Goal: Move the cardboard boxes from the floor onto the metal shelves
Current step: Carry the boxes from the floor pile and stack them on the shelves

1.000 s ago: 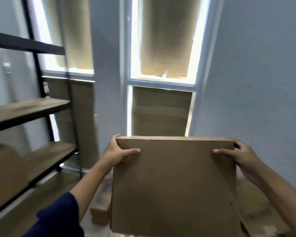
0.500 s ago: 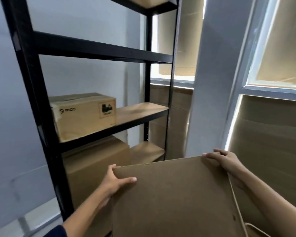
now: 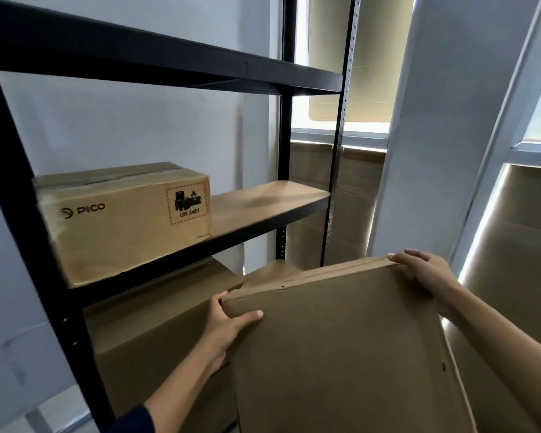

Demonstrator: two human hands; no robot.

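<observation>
I carry a large plain cardboard box [image 3: 341, 354] in front of me, tilted, low in the head view. My left hand [image 3: 228, 323] grips its upper left corner with the thumb on the near face. My right hand [image 3: 428, 270] grips the upper right corner with fingers over the top edge. The black metal shelf unit [image 3: 278, 220] stands to the left. Its middle wooden shelf [image 3: 263, 201] holds a PICO-marked cardboard box [image 3: 122, 217] at the left. A bigger brown box [image 3: 156, 326] sits on the shelf below.
The right half of the middle shelf is bare wood. A grey wall pillar [image 3: 434, 135] rises right of the shelf. Windows covered with cardboard sheets [image 3: 512, 260] stand behind and to the right. A black upright post [image 3: 28, 214] runs down the near left.
The view has swung left, from the windows to the shelf unit, and come closer to it. The held box now tilts with its right corner higher. Both hands keep their grip.
</observation>
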